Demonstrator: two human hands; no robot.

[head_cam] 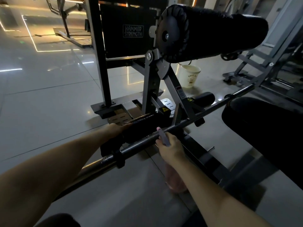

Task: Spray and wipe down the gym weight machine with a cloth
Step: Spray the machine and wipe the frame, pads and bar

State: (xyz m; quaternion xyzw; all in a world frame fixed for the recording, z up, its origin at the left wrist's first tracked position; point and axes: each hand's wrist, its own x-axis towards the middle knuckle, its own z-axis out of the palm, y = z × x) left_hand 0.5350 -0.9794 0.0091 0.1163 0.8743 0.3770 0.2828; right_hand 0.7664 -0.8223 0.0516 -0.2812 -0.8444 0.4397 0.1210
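A dark weight machine [152, 82] with a big black roller pad [213, 30] stands before me. A long steel bar [139, 145] runs diagonally across its low frame. My left hand [119, 128] presses a black cloth [141, 130] against the machine just behind the bar; the fingers are hidden in the cloth. My right hand [170, 145] grips a spray bottle [174, 179], its pinkish translucent body hanging below my wrist and its grey nozzle [162, 135] pointing at the bar.
A cream bucket [190, 76] sits on the glossy tiled floor [49, 95] behind the machine. A black seat pad [265, 125] is at the right, with another grey machine frame [255, 66] beyond it. More equipment stands at the far left back.
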